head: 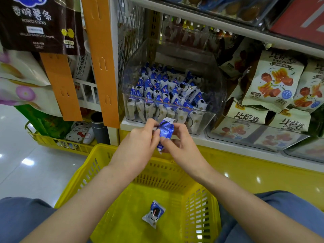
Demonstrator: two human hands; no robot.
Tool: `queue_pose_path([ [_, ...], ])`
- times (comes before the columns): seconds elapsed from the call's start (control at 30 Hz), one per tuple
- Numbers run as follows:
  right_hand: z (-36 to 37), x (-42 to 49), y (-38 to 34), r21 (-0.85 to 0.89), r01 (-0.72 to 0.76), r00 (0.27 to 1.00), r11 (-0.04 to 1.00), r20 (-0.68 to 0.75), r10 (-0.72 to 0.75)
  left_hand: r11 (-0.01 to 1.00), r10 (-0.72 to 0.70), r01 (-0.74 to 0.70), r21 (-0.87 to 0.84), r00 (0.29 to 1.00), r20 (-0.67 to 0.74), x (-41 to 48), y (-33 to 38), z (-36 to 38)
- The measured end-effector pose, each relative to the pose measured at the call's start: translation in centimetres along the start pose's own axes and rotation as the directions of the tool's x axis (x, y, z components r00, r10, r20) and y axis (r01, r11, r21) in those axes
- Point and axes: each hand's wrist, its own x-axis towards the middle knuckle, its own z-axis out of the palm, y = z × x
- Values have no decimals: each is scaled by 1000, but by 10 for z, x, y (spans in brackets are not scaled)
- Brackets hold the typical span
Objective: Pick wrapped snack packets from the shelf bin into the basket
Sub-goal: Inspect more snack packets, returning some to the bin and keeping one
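Note:
A clear plastic shelf bin (206,118) holds several blue-and-white wrapped snack packets (163,92). Just in front of the bin, both hands hold one blue packet (166,131) between them. My left hand (140,137) pinches its left edge, and my right hand (178,139) grips its right side and lower end. Below them stands a yellow slatted basket (98,160). One wrapped packet (154,213) lies on the basket's floor.
Beige snack bags (275,81) fill the shelf to the right of the bin. Orange hanging strips (101,58) and a dark potato-stick bag (38,23) hang at the left. A yellow tray with small goods (57,142) sits low left. My knees flank the basket.

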Motion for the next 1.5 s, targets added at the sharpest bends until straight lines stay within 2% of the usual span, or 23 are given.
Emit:
queue_pose_path([
  [0.13,-1,0,-1,35,-11,1000,999,-21,12,993,37,-38,108,999,8,-1,2,1],
  [0.3,0,2,2,-5,-18,1000,1000,-24,18,998,5,-6,56,1000,14,0,1,2],
  [0.37,0,2,3,-57,-10,1000,998,-14,9,998,-17,16,62,1000,13,0,1,3],
  [0.53,-1,-2,6,-267,47,998,962,41,-37,974,21,-32,224,999,49,0,-3,3],
  [0.67,0,-2,2,-270,48,999,962,31,-41,971,64,-70,226,997,33,1,-3,4],
  [0.8,0,-2,-2,-249,15,1000,968,25,-9,997,14,-12,71,999,-33,2,-3,7],
  [0.93,2,1,-5,83,-153,986,985,81,146,997,-56,50,-66,993,-103,6,-8,9],
  [1.0,1,1,-6,130,-168,980,977,127,152,973,-128,102,-206,985,-114,10,-10,7],
  [1.1,-4,3,-6,44,-141,988,989,72,137,869,-258,229,-439,966,-5,14,-7,6],
  [1.17,-7,5,-7,10,-122,992,992,-4,122,694,-359,367,-619,922,144,15,-2,5],
  [1.23,-11,6,-7,-74,-59,996,995,-72,53,548,-373,448,-706,887,273,13,4,4],
  [1.3,-12,5,-6,-190,29,992,981,-114,-52,548,-317,430,-718,901,298,9,6,6],
  [1.37,-12,2,-4,-271,113,983,956,-111,-147,588,-309,393,-707,917,253,7,7,8],
  [1.43,-10,0,-3,-295,128,983,947,-90,-161,588,-336,364,-722,922,192,5,8,8],
  [1.5,-9,0,-3,-238,91,992,967,-63,-109,568,-362,334,-752,922,137,6,8,7],
])
